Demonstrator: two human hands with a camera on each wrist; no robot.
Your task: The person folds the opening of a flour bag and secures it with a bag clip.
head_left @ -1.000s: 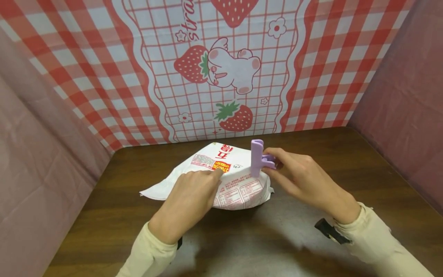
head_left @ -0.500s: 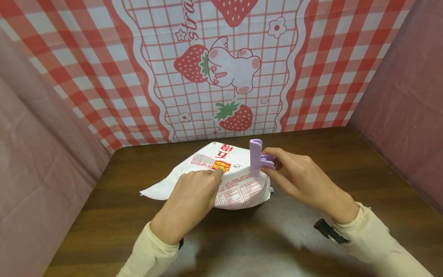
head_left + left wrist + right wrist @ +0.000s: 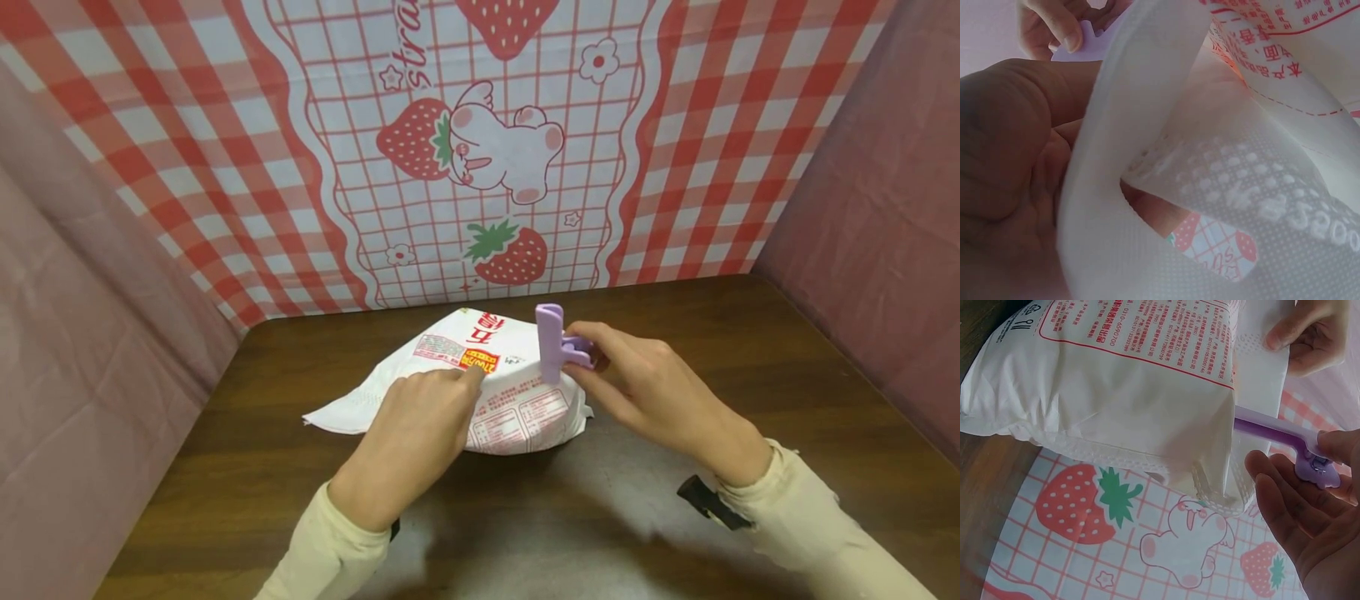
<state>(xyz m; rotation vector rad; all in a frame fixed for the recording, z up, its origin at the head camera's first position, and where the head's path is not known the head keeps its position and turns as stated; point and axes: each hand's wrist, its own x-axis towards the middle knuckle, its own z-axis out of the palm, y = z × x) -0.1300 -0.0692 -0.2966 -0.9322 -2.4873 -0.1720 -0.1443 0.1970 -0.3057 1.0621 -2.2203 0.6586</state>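
Observation:
A white printed bag [image 3: 517, 421], full and bulging, lies on the table with its upper part folded over. My left hand [image 3: 412, 437] pinches the fold near its middle; the right wrist view shows that thumb and finger on the sheet's edge. In my right hand [image 3: 663, 396] is a lilac bag clip [image 3: 552, 343], held by its handle end between thumb and fingers. The clip's long bar stands across the fold at the bag's right part. Up close, the clip's arm [image 3: 1266, 427] runs in behind the bag's edge, its tip hidden there.
The brown wooden table [image 3: 247, 500] ends at a hanging checked cloth [image 3: 675, 208] with strawberry prints just behind the bag. Pink cloths [image 3: 855, 192] close off both sides. A black strap [image 3: 712, 502] shows by the right sleeve.
My right hand has shifted slightly to the left with the clip along the fold. The left hand and the bag stay almost where they were.

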